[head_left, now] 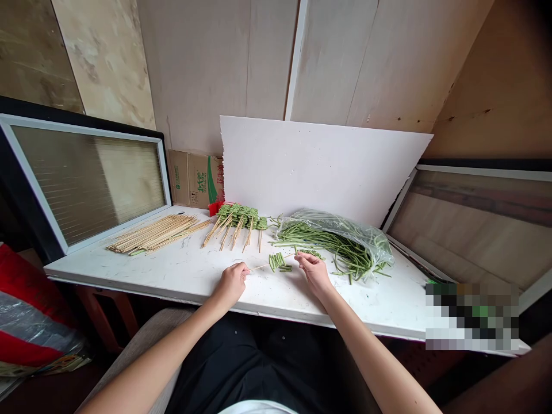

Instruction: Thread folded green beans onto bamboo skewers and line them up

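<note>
Green bean pieces (275,263), perhaps five or six though too small to count surely, are sitting side by side on one thin wooden stick (260,267), which is slanting between two hands just above the near half of the table (181,278). One left hand (230,286) is pinching the stick's near end, its thumb and fingers pressed together. One right hand (314,272) is closing its fingertips around one short bean length (295,250) at the stick's other end, the remaining fingers curling in. A few loose cut pieces (286,268) are lying just under the stick, and a small uncounted group (311,253) is lying beyond the right hand. One heap of loaded skewers (241,217) is resting farther back, too overlapped to count. Dozens of bare sticks (150,233) are lying in one pile on the left. One clear plastic bag (340,221) is partly covering many long beans (332,244) on the right. Behind, one cardboard box (196,178) and one white board (319,167) are standing upright, while two framed panes, one left (90,178) and one right (478,230), are flanking the table.
</note>
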Demonstrator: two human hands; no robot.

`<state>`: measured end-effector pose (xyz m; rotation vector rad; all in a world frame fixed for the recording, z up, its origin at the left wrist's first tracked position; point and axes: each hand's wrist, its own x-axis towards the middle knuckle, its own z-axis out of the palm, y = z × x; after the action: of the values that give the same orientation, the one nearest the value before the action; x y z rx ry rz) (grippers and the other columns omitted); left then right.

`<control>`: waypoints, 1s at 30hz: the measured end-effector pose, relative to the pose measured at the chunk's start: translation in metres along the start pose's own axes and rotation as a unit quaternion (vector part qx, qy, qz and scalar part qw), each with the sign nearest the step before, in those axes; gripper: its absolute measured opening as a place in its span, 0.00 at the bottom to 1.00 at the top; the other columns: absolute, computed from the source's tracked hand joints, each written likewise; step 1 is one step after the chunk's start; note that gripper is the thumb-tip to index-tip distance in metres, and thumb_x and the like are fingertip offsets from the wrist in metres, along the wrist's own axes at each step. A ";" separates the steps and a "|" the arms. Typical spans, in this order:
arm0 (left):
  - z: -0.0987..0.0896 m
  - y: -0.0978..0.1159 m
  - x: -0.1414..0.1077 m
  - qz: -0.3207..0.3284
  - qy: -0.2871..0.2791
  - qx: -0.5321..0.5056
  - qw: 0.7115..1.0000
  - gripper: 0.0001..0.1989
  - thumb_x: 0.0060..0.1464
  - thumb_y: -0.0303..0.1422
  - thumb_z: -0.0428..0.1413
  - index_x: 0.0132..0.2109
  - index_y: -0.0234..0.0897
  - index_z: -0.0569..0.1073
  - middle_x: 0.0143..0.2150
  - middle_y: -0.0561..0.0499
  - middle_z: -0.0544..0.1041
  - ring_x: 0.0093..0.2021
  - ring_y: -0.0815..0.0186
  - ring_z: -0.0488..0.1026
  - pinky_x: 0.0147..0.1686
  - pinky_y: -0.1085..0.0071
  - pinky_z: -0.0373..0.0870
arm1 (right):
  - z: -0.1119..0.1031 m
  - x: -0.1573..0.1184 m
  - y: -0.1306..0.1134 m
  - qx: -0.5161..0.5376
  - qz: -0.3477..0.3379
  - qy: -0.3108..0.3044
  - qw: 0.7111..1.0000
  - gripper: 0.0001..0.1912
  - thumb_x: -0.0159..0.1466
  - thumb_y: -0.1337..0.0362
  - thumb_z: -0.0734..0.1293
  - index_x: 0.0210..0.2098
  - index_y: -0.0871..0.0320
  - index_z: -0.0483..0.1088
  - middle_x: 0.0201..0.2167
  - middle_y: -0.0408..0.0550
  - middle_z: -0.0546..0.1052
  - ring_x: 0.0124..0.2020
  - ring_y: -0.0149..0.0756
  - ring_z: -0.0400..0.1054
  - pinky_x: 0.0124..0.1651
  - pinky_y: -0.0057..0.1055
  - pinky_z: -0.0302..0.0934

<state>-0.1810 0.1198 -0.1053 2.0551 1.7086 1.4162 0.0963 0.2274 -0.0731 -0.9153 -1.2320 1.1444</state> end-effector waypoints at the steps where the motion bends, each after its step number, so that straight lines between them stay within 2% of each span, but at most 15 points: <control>1: 0.000 0.000 0.000 0.000 0.000 -0.001 1.000 0.14 0.55 0.16 0.48 0.33 0.39 0.71 0.31 0.49 0.79 0.36 0.63 0.80 0.34 0.72 0.72 | 0.000 0.000 0.000 0.009 0.007 -0.002 1.000 0.19 0.45 0.50 0.83 0.30 0.55 0.83 0.44 0.57 0.85 0.46 0.50 0.77 0.45 0.41 0.68; 5: 0.000 0.000 -0.001 -0.004 -0.002 0.000 1.000 0.15 0.53 0.14 0.48 0.33 0.39 0.71 0.33 0.49 0.80 0.37 0.63 0.80 0.35 0.72 0.73 | 0.000 -0.001 -0.002 0.024 0.014 -0.003 1.000 0.19 0.43 0.52 0.85 0.31 0.54 0.83 0.43 0.55 0.85 0.50 0.52 0.77 0.53 0.45 0.68; 9: -0.001 0.002 -0.001 -0.013 -0.011 0.009 1.000 0.15 0.53 0.14 0.48 0.33 0.39 0.72 0.34 0.48 0.80 0.39 0.61 0.81 0.36 0.72 0.72 | 0.000 -0.005 -0.005 0.010 0.003 -0.006 1.000 0.19 0.45 0.52 0.84 0.32 0.54 0.84 0.42 0.55 0.85 0.50 0.53 0.77 0.54 0.47 0.68; 13: -0.003 0.005 0.000 -0.013 -0.009 0.011 1.000 0.14 0.56 0.15 0.49 0.34 0.39 0.72 0.34 0.48 0.81 0.38 0.62 0.81 0.35 0.72 0.71 | 0.003 -0.006 -0.008 0.014 -0.004 -0.005 1.000 0.19 0.46 0.51 0.84 0.33 0.53 0.84 0.41 0.53 0.85 0.46 0.49 0.77 0.51 0.44 0.68; 18: -0.005 0.007 0.000 0.001 0.002 0.022 1.000 0.14 0.57 0.15 0.48 0.34 0.39 0.71 0.34 0.49 0.80 0.38 0.62 0.80 0.37 0.71 0.71 | 0.006 -0.007 -0.012 0.041 -0.001 -0.049 0.998 0.19 0.52 0.46 0.81 0.32 0.54 0.82 0.33 0.51 0.81 0.41 0.46 0.75 0.45 0.39 0.67; 25: -0.003 0.005 -0.001 0.011 0.012 0.016 1.000 0.15 0.56 0.15 0.47 0.34 0.40 0.70 0.33 0.49 0.79 0.40 0.61 0.81 0.37 0.70 0.73 | 0.003 -0.009 -0.012 0.040 0.058 -0.054 0.996 0.21 0.52 0.44 0.80 0.37 0.53 0.83 0.38 0.51 0.82 0.41 0.43 0.73 0.38 0.34 0.62; 30: -0.003 0.004 -0.002 0.004 0.021 0.002 1.000 0.15 0.52 0.14 0.48 0.33 0.40 0.71 0.32 0.50 0.79 0.40 0.61 0.81 0.36 0.71 0.73 | 0.006 -0.010 -0.010 -0.009 0.036 -0.027 0.999 0.22 0.52 0.44 0.80 0.35 0.54 0.83 0.39 0.52 0.83 0.42 0.44 0.73 0.38 0.33 0.60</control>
<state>-0.1803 0.1160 -0.1025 2.0513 1.7232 1.4688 0.0920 0.2150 -0.0653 -0.9531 -1.2634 1.2239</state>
